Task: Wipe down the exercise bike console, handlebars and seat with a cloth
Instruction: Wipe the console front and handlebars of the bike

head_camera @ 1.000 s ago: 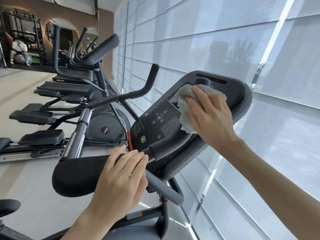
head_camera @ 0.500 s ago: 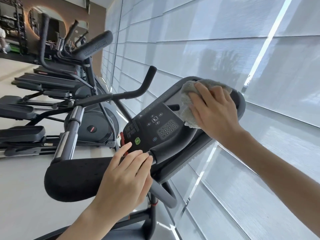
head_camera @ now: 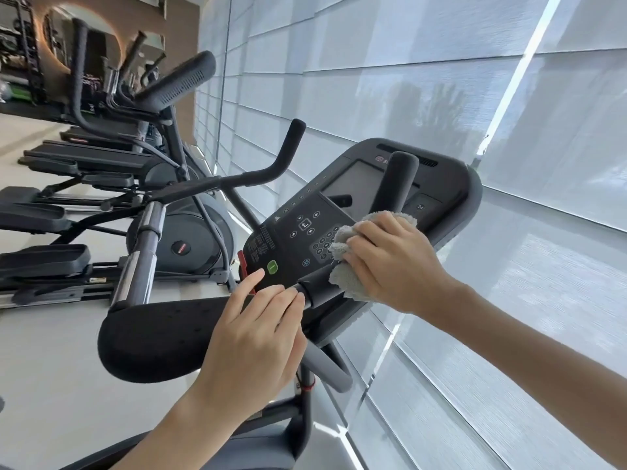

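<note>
Left hand [head_camera: 251, 337] rests on the padded handlebar [head_camera: 152, 340], fingers straight and together, tips at the console [head_camera: 451, 198] lower edge. The grey terry cloth [head_camera: 346, 281] is bunched beneath the right hand [head_camera: 390, 262], whose curled fingers clamp it just beside the keypad [head_camera: 320, 247]. It appears to touch the centre grip [head_camera: 317, 288]. Half a second earlier it covered the screen [head_camera: 359, 188], above its present position.

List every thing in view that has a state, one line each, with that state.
cloth, bunched up, pressed against the console at its keypad.
right hand, grips the cloth.
left hand, fingers straight, rests on the black pad.
console screen, dark, nothing displayed.
window blinds, lowered.
</note>
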Demonstrator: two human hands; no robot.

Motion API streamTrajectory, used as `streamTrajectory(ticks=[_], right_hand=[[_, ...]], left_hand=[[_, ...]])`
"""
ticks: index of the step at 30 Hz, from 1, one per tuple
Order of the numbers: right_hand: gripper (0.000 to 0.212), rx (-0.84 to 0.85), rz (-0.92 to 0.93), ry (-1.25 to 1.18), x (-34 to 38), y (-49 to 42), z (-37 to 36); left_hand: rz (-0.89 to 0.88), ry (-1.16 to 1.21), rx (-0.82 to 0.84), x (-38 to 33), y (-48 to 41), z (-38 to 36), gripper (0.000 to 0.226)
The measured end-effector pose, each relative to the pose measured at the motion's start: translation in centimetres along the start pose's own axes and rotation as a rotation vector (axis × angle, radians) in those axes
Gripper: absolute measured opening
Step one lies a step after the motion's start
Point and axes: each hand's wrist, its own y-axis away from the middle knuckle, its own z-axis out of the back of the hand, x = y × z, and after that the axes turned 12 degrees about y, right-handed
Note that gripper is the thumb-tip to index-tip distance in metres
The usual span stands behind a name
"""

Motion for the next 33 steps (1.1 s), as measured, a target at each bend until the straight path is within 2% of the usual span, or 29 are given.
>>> streamTrajectory(ticks=[2, 5, 10, 16, 20, 23, 27, 30, 33], right_hand=[[0.04, -0.133, 0.035, -0.021, -0.7, 0.1, 0.3], [0.023, -0.305, -0.049, 0.065, -2.8, -0.2, 0.1], [0.027, -0.243, -0.148, 0.071, -1.7, 0.6, -2.3], [0.026, -0.259, -0.283, -0.22, 4.0, 3.3, -3.6], [0.028, -0.333, -0.288, -0.511, 5.4, 4.6, -3.9], [0.03, -0.529, -0.418, -0.735, 3.8, 5.0, -4.2], [0.031, -0.755, -0.693, -0.858, 0.0, 3.5, -4.9], [0.034, -0.797, -0.785, -0.882, -2.5, 1.5, -6.0], [0.037, -0.754, -0.783, -0.946, -3.8, -0.2, -7.0]], left_hand=[[0.0, -0.014, 0.008, -0.1, -0.1, 0.1, 0.032], [0.007, -0.035, 0.019, -0.4, -0.4, 0.1, 0.03], [0.013, -0.094, 0.027, -0.8, -1.0, 0.5, 0.027], [0.03, -0.174, 0.075, -0.8, -3.3, 2.0, 0.032], [-0.01, -0.241, 0.051, -1.4, -6.9, 3.0, 0.031], [-0.039, -0.232, 0.063, -2.0, -10.1, 3.4, 0.032], [-0.033, -0.166, 0.165, -3.2, -15.7, 3.0, 0.042], [0.03, -0.08, 0.235, -4.0, -19.3, 2.0, 0.048], [0.043, -0.052, 0.315, -4.4, -21.2, 1.1, 0.053]])
